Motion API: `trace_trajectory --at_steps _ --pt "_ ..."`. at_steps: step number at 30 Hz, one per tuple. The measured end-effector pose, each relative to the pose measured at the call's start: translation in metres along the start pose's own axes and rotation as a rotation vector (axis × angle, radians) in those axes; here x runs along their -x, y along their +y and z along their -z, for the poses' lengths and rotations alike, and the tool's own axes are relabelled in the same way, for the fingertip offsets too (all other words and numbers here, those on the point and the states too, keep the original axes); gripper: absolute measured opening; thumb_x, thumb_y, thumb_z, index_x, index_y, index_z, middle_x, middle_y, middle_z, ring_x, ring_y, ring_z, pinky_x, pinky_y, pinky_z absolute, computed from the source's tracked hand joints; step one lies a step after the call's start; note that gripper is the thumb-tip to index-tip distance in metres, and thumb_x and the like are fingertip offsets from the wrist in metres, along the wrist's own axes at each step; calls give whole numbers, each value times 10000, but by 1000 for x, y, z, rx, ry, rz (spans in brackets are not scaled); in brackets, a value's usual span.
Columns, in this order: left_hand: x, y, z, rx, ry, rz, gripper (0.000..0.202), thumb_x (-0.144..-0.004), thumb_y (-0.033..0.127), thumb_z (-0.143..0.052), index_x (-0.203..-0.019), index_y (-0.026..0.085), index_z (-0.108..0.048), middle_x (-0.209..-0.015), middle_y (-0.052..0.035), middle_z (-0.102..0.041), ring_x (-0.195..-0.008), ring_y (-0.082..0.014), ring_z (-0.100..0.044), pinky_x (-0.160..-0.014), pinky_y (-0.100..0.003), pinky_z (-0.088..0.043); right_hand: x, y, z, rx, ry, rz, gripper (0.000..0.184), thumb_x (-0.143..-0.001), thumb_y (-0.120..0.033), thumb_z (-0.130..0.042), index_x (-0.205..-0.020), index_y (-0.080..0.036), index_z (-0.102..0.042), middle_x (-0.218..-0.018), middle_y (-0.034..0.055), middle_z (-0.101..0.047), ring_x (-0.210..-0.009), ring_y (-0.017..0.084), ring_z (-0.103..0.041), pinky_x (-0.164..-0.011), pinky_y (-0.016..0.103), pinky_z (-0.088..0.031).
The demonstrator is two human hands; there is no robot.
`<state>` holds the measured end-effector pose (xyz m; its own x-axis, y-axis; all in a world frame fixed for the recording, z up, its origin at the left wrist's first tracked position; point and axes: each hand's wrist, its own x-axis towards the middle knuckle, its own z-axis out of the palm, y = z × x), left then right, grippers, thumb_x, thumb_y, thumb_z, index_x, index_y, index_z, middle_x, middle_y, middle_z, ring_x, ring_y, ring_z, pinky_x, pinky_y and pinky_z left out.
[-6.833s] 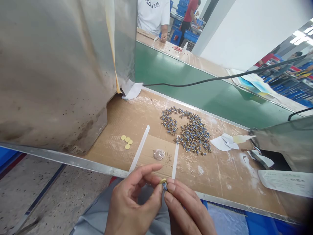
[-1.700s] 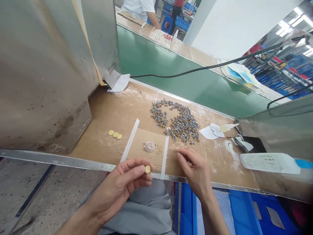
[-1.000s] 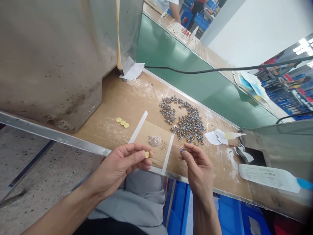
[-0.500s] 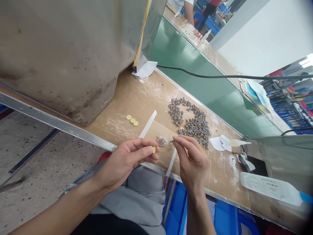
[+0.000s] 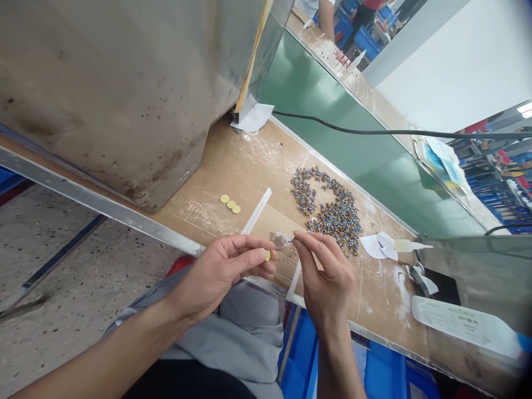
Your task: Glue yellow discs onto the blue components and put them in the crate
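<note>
Between the thumb and fingers of my left hand (image 5: 236, 260) is a small round yellow disc (image 5: 267, 255). My right hand (image 5: 326, 266) is a little to the right, thumb and forefinger pinching a tiny dark part (image 5: 292, 240) too small to name. The two hands are apart. Behind the fingertips lies a small clear plastic piece (image 5: 281, 239) on the table. Beyond my right hand spreads a pile of small blue and brass-coloured parts (image 5: 338, 213). Three more yellow discs (image 5: 231, 205) lie on the tabletop beyond my left hand.
A metal housing (image 5: 124, 100) stands at the left of the cardboard-covered table (image 5: 216, 166). White paper scraps (image 5: 376, 245), a nozzle bottle (image 5: 409, 245) and a large white bottle (image 5: 461, 324) lie at the right. A black cable (image 5: 353, 124) crosses the back. Blue bins (image 5: 303, 338) stand below. A person's arm (image 5: 326, 19) shows beyond.
The whole view has shifted slightly. My right fingertips have come a little closer to my left hand, both keeping their grip.
</note>
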<state>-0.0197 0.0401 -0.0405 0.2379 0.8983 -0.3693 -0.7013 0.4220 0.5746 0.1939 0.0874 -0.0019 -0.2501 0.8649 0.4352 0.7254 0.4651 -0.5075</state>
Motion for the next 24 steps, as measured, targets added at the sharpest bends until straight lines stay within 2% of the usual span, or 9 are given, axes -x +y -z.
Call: trace_trajectory --at_steps 13,24 --pt "0 -1 1 -12 1 -3 225 -975 354 -988 -1141 209 -944 -966 -43 -889 -877 -170 -851 -901 -258 -682 0 -1 -6 27 -2 36 220 -1139 -196 -723 -1253 -300 -880 -1147 53 -842 -1040 231 -802 -925 386 -623" --pt "0 -2 1 -18 1 5 243 -977 365 -984 -1149 200 -941 -988 -67 -899 -889 -188 -847 -916 -285 -679 0 -3 -5 76 -16 61 218 -1159 -224 -699 -1253 -307 -876 -1151 59 -849 -1049 240 -809 -940 407 -634"
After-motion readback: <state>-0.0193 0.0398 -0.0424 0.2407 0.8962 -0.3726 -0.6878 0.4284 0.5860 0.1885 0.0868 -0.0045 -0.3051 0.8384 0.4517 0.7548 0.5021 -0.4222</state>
